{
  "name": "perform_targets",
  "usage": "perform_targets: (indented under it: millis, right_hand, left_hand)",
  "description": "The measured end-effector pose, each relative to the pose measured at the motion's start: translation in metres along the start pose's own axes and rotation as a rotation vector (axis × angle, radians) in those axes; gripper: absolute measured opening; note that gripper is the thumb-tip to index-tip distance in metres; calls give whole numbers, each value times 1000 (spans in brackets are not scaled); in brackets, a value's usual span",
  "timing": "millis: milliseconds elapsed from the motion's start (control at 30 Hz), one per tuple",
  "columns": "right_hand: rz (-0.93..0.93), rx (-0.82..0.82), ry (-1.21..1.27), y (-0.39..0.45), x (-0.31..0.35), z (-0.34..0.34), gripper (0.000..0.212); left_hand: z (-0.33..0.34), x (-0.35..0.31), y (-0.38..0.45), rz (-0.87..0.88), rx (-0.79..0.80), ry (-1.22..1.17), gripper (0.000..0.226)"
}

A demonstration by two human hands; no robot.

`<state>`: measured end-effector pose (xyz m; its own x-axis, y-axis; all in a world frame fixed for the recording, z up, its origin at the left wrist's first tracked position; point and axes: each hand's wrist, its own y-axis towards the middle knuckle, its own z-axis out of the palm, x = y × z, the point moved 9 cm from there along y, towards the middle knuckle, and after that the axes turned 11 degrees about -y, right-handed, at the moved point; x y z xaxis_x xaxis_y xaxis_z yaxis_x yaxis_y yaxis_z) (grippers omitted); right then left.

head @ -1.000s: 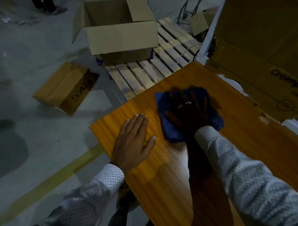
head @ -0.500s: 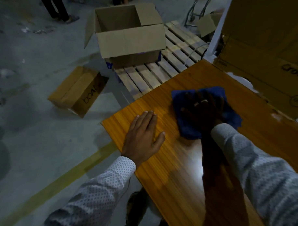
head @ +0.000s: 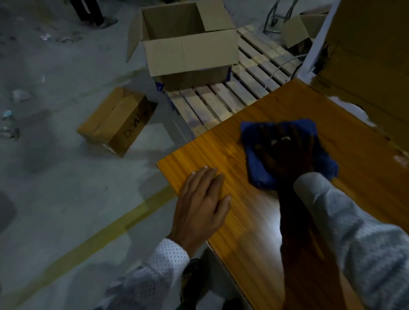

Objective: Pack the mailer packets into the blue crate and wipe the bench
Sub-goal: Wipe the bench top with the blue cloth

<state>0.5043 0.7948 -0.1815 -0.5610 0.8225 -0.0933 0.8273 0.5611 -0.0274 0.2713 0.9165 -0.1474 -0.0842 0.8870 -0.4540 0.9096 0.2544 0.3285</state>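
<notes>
Head view: right hand lies on the blue cloth, fingers seemingly spread flat in shadow, pressing it to the counter; left hand rests flat nearby, fingers together.

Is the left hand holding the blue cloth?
No, the left hand lies flat on the bare bench, while the right hand presses the blue cloth.
</notes>
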Motion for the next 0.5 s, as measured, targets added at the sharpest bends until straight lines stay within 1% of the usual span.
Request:
perform_targets:
  millis: [67, 133, 233, 300, 367, 433, 500]
  right_hand:
    - [58, 37, 32, 16, 12, -4, 72]
    - [44, 40, 56, 21, 43, -10, 74]
    - [-146, 27, 72, -3, 89, -12, 73]
    - [-246, -9, 58, -29, 92, -11, 70]
    - [-229, -53, 21, -40, 77, -12, 68]
    - [-146, -2, 26, -25, 68, -9, 69]
    - [-91, 58, 61, -4, 82, -10, 72]
  left_hand:
    - [-7, 6, -15, -50, -11, -4, 51]
    - [-15, 12, -25, -99, -38, -10, 52]
    - [-22, 18, -38, -151, -87, -31, 57]
    - [-24, 22, -46, -175, -96, -55, 61]
    - [-25, 25, -53, -197, -85, -68, 63]
    - [-24, 26, -59, -214, -69, -72, 64]
    - [-27, 27, -66, -233, -64, -83, 65]
